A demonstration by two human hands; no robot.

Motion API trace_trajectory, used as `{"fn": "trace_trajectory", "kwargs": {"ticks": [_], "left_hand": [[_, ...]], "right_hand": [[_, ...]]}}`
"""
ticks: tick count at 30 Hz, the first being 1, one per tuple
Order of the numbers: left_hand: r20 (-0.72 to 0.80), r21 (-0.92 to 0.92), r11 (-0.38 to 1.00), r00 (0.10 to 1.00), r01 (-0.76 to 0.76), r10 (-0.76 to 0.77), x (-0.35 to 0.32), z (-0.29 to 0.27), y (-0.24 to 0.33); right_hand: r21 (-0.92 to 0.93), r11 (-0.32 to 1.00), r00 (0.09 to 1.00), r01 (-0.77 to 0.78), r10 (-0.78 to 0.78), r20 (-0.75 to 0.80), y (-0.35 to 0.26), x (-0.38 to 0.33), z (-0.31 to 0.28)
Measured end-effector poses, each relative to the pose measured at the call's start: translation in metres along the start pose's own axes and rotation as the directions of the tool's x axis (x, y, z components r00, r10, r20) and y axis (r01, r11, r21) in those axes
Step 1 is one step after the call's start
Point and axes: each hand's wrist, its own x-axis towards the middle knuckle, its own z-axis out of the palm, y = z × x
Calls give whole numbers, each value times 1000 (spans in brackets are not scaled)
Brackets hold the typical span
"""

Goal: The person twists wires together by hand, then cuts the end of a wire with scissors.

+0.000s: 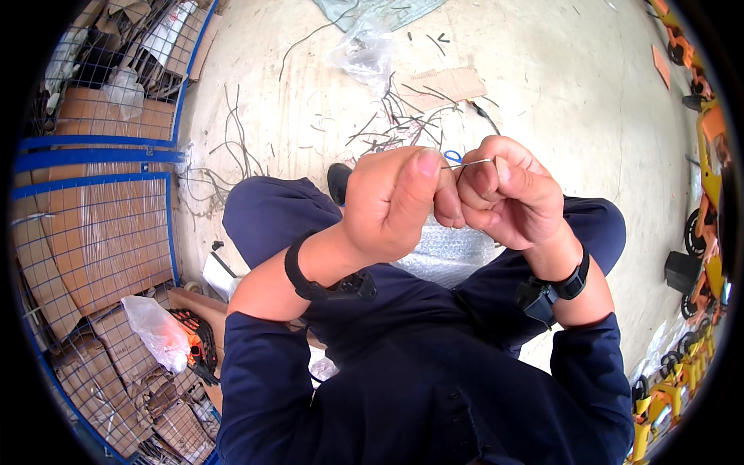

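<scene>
Raised above my lap, my left hand (399, 200) and my right hand (513, 192) are close together, their fingers curled in. Between the thumbs and forefingers of both runs a thin wire (470, 163), dark toward the left and silvery toward the right. Most of its length is hidden inside the fingers. A sheet of bubble wrap (446, 252) lies below my hands, between my knees. Just behind the fingertips a small blue loop (454, 156) shows, perhaps a tool handle, mostly covered by my hands.
Cut dark cable pieces (399, 124) litter the floor ahead, with a cardboard piece (446, 87) and a clear plastic bag (364, 56). Blue mesh cages (172, 225) of cardboard stand at left. A plastic bag (159, 333) hangs near them. Yellow-orange wheeled equipment (709, 139) lines the right.
</scene>
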Motion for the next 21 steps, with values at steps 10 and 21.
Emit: {"fn": "trace_trajectory", "kwargs": {"ticks": [10,21], "left_hand": [[-116,-75,995,990,71,-80,15,-11,4],[69,152,988,997,10,-21,11,-10,0]], "right_hand": [[-78,978,981,196,-194,32,-35,1,1],[-189,981,999,31,-38,-32,-23,0,4]]}}
